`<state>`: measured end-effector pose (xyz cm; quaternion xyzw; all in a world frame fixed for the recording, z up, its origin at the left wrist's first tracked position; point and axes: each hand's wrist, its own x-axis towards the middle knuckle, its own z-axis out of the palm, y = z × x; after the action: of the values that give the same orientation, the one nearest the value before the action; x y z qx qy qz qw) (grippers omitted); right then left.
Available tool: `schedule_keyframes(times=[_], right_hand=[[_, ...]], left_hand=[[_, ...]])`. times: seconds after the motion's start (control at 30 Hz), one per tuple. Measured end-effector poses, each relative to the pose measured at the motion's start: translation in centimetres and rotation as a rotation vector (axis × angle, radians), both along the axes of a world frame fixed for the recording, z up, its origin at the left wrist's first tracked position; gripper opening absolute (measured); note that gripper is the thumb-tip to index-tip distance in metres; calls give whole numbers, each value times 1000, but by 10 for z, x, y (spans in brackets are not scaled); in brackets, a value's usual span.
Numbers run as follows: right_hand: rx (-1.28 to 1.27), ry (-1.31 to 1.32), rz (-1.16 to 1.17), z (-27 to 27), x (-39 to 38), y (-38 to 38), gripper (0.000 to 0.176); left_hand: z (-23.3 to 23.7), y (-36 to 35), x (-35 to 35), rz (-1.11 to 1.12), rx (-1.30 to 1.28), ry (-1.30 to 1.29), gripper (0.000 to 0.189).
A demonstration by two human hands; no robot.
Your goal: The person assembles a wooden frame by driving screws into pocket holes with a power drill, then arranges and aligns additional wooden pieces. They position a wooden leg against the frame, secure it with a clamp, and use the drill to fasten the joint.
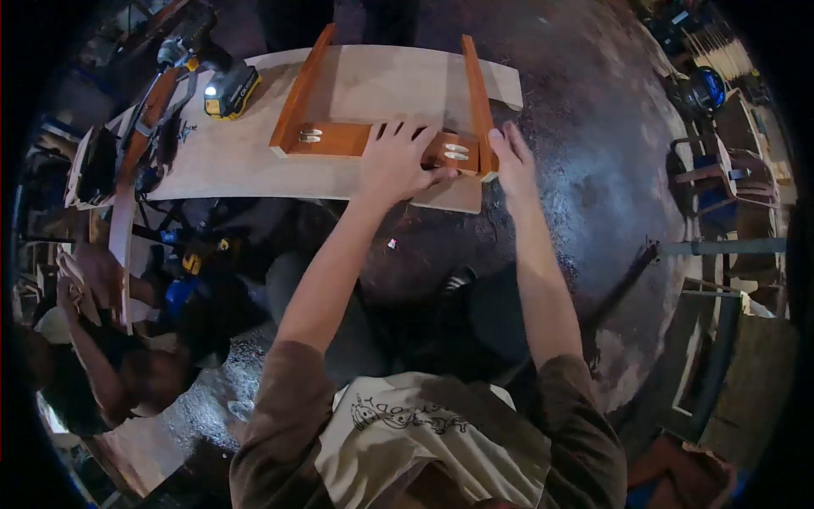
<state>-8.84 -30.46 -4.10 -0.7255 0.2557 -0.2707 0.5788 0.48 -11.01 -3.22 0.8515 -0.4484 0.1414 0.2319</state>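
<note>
A U-shaped frame of reddish-brown wood lies on a pale plywood board (373,81). Its crosspiece (335,138) runs between a left rail (303,93) and a right rail (476,93). Pale pairs of slanted oval pocket holes show near both ends of the crosspiece. My left hand (396,161) is wrapped over the crosspiece, right of its middle, with the thumb along the near edge. Against the outer side of the right rail, at its near end, my right hand (514,159) grips the wood. The fingertips under the frame are hidden.
A yellow-and-black cordless drill (229,85) stands on the board at left. Clamps and a long wood strip (123,225) lie beyond it. Another person (110,365) sits at lower left. Chairs (733,174) stand at right on the dark, shiny floor (606,170).
</note>
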Motion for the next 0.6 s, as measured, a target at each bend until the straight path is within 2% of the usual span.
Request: schedule_keyframes(times=[0.07, 0.1, 0.17, 0.3, 0.37, 0.5, 0.6], right_hand=[[678, -55, 149, -1, -2, 6, 50], [671, -47, 152, -1, -3, 7, 50], [800, -87, 117, -2, -6, 10, 39], [787, -89, 60, -11, -6, 9, 36], [974, -159, 88, -3, -10, 4, 36], [1005, -145, 131, 1, -16, 4, 35], [914, -159, 242, -5, -21, -3, 37]], left_hand=[[-4, -4, -4, -9, -12, -13, 70], [-3, -6, -7, -3, -19, -8, 70], [-3, -6, -14, 25, -13, -47, 71], [-9, -9, -16, 43, -58, -61, 70], [-12, -8, -17, 41, -69, -59, 70], [-9, -8, -21, 38, -79, -96, 69], [-7, -8, -22, 55, -46, -62, 68]])
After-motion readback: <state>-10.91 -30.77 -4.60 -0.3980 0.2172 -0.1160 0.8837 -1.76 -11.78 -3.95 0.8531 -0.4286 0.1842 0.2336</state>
